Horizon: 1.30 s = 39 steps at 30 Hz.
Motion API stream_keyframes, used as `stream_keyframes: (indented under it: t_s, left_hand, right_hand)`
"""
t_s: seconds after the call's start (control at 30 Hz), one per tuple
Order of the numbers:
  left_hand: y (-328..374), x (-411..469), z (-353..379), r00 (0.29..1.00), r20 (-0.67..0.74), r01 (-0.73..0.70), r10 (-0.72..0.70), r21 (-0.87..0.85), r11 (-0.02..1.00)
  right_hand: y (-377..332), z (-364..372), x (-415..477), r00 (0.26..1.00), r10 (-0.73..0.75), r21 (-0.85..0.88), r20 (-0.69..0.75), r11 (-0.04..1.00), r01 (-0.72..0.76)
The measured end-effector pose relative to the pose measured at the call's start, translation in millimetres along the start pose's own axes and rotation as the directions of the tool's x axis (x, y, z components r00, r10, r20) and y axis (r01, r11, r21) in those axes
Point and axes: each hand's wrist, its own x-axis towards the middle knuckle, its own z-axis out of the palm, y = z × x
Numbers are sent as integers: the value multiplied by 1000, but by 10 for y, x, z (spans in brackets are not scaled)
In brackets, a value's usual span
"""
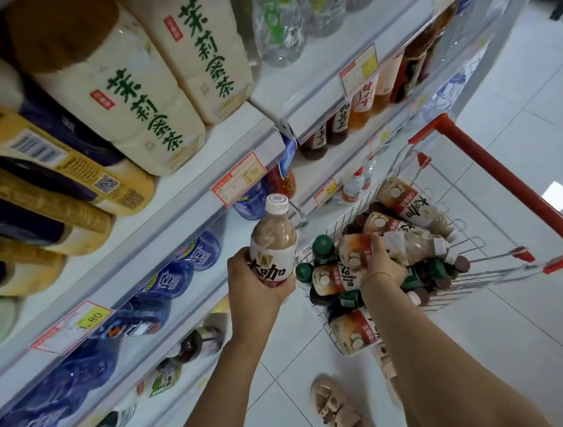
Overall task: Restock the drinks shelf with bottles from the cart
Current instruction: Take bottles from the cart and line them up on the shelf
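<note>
Plastic milk-tea bottle [273,245], smooth and round-shouldered with a ribbed white cap and a white-and-red label, stands upright in the left hand [252,285]. The fingers wrap its lower half, just in front of the white shelf [202,193] edge. To the right, the right hand [379,259], with a thin gold bracelet [377,274] at the wrist, reaches into the wire cart [476,249]. Its fingers curl over a second milk-tea bottle [410,245] lying on its side atop the heap. Around that one lie more of the same beige bottles, mixed with dark bottles with green caps [323,247]. The cart is thin silvery mesh with a glossy red handle [511,184] on its far right side. Crinkled blue water bottles [176,278] fill the shelf tier left of the raised bottle. Tall cream jasmine-tea bottles [145,99] stand on the tier above. Pale glossy floor tiles [492,348] lie beneath.
</note>
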Motion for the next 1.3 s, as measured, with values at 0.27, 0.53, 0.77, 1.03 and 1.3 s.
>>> stream_keyframes:
  t_s: [0.27, 0.53, 0.77, 1.03, 1.3]
  left_hand:
    - [577, -328, -305, 1000, -1, -7, 7, -60, 998]
    - [1632, -1004, -1370, 966, -242, -142, 86, -225, 964]
    - [2403, -1146, -2403, 704, -680, -367, 207, -98, 925]
    - [2493, -483, -3192, 554, -815, -363, 168, -55, 930]
    - [2219, 65, -3505, 577, -810, -294, 104, -87, 952]
  right_hand:
    - [-438, -461, -706, 828, -379, -98, 414, 886, 454]
    - [-1456, -1131, -2310, 164, -550, 179, 819, 515, 838]
    - [-1959, -904, -3579, -269, -333, 407, 904, 473, 781]
    - [-1763, 249, -4665, -610, -338, 675, 717, 115, 729]
    - [-1593, 988, -5127, -741, -140, 677, 657, -323, 662]
